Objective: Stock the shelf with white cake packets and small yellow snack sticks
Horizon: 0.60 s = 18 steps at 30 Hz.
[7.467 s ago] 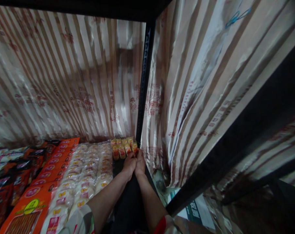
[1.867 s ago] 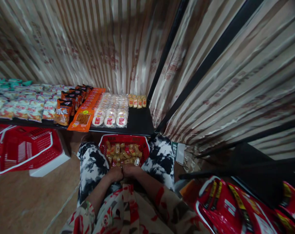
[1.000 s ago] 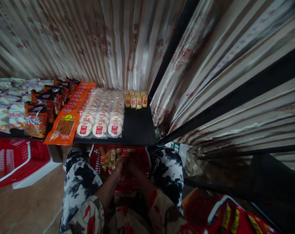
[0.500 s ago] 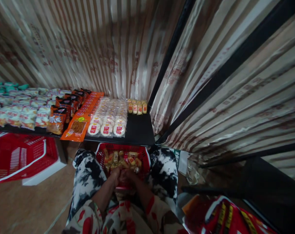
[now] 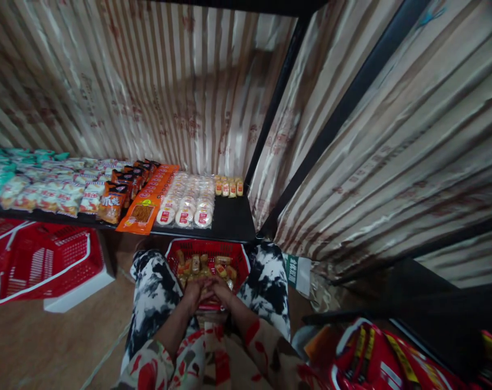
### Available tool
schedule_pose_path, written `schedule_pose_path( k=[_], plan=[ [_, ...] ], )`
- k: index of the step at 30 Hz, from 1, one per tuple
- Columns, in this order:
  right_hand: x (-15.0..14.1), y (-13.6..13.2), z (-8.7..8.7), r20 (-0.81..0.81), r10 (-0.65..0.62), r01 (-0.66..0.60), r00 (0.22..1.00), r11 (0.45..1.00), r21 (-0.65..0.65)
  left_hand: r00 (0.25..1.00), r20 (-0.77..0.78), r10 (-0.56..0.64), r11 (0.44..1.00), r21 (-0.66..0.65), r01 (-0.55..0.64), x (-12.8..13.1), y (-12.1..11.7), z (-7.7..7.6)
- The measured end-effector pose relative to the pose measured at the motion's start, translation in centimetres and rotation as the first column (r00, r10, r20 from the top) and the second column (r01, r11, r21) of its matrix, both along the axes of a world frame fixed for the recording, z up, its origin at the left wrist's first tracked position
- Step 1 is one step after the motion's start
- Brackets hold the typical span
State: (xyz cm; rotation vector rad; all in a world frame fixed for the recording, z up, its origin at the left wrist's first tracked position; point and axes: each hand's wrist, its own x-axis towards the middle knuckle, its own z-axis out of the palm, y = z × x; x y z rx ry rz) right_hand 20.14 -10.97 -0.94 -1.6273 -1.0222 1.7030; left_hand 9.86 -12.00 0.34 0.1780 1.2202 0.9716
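Note:
Low in the middle of the head view, my left hand point(image 5: 194, 288) and my right hand point(image 5: 220, 289) meet, their closed fingers overlapping. Whether anything lies between them is hidden. Both are over the near side of a red plastic basket point(image 5: 241, 259), which sits between my knees. Small yellow wrapped snack cakes point(image 5: 195, 264) lie loose inside it, just beyond my fingers. On the black shelf point(image 5: 233, 219) ahead, a short block of similar wrapped cakes point(image 5: 229, 187) stands in rows at the right end.
Left along the shelf are round white packaged crackers point(image 5: 184, 214), an orange snack bag point(image 5: 142, 211), black-and-orange packets point(image 5: 112, 200) and white packets point(image 5: 46, 195). Another red basket point(image 5: 46, 260) stands at floor left. Dark posts point(image 5: 276, 108) and a red-filled container point(image 5: 375, 352) are at right.
The view has shifted slightly, so the shelf's near goods appear further right. My hands stay together over the basket, their fingers now more clearly overlapped.

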Motion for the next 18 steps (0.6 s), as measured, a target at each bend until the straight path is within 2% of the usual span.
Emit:
schedule_pose_path(
  k=[3,6,11,18],
  plan=[
    [0.5,0.0,0.6,-0.081,-0.113,0.111,0.990,0.993,-0.034,0.998,0.066,0.020,0.999,0.044,-0.023,-0.3,-0.2,0.2],
    [0.9,0.0,0.9,-0.132,-0.173,0.165,0.976,0.984,-0.065,0.989,0.142,0.030,0.998,0.053,-0.038,-0.6,-0.5,0.3],
    [1.1,-0.1,0.8,-0.208,-0.200,0.183,0.957,0.978,-0.100,0.976,0.211,0.059,0.997,0.043,-0.069,-0.9,-1.0,0.5],
    [1.6,-0.3,-0.1,-0.277,-0.226,0.208,0.934,0.973,-0.096,0.985,0.170,0.024,0.999,0.040,-0.031,-0.6,-1.1,0.6]
  ],
)
